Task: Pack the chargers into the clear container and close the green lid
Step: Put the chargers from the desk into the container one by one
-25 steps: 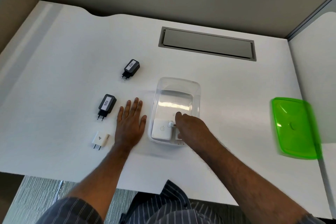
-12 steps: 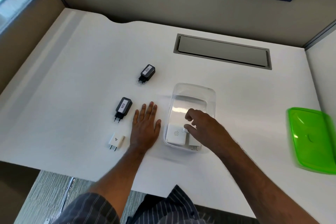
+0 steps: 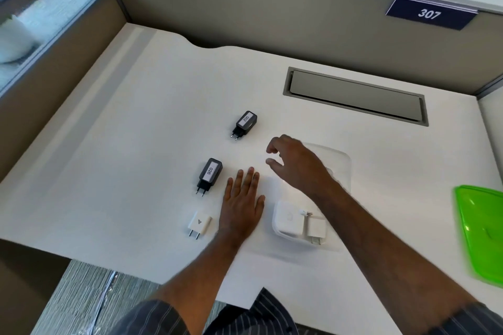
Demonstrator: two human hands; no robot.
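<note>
Dark blue rectangular sign (image 3: pixel 431 13) on the grey partition: 307
White sticker on the farther black plastic plug-in charger (image 3: pixel 245 123): 002
White sticker on the nearer black plastic plug-in charger (image 3: pixel 210 174): 026

On the white table (image 3: pixel 136 144), the left hand (image 3: pixel 241 205) lies flat; the right hand (image 3: pixel 295 164) hovers empty, fingers curled, above the clear container (image 3: pixel 343 168) holding a white charger (image 3: pixel 290 219).

The right hand (image 3: pixel 294 163) has come up out of the container (image 3: pixel 341 171) and moved left, over its far-left edge, fingers loosely curled and empty. The white charger (image 3: pixel 290 219) it was touching now lies uncovered at the container's near end.
</note>
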